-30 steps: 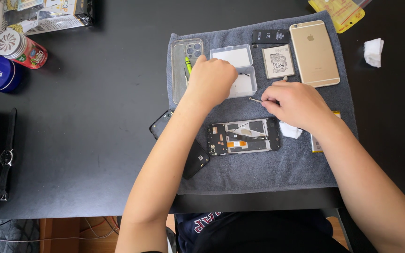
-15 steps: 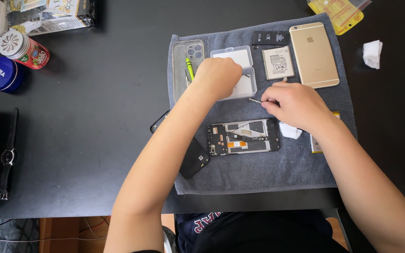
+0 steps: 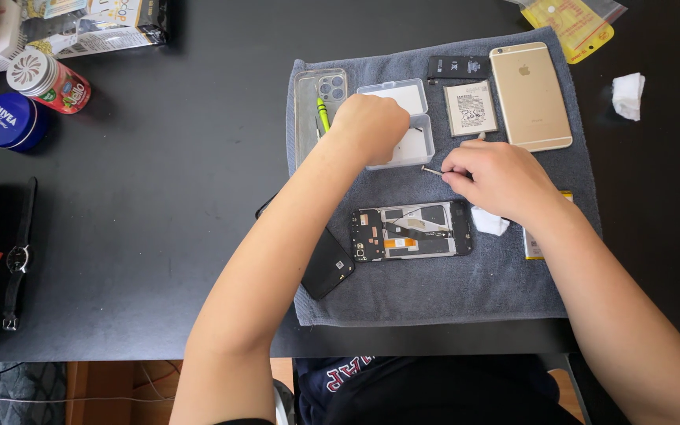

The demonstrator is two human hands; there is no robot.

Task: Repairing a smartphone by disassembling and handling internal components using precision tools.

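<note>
While left hand (image 3: 370, 126) sits fisted in 1 clear tray (image 3: 419, 149), right hand (image 3: 497, 177) grip pinches 1 tool (image 3: 432, 170).

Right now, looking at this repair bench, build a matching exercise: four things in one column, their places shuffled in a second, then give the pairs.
Things:
1. left hand
2. right hand
3. gold phone
4. wristwatch

Places:
A. on the black table, left of the grey towel
B. face down at the towel's far right
C. over the clear plastic box
D. gripping a thin tool above the opened phone

Pairs: 1-C, 2-D, 3-B, 4-A
</note>
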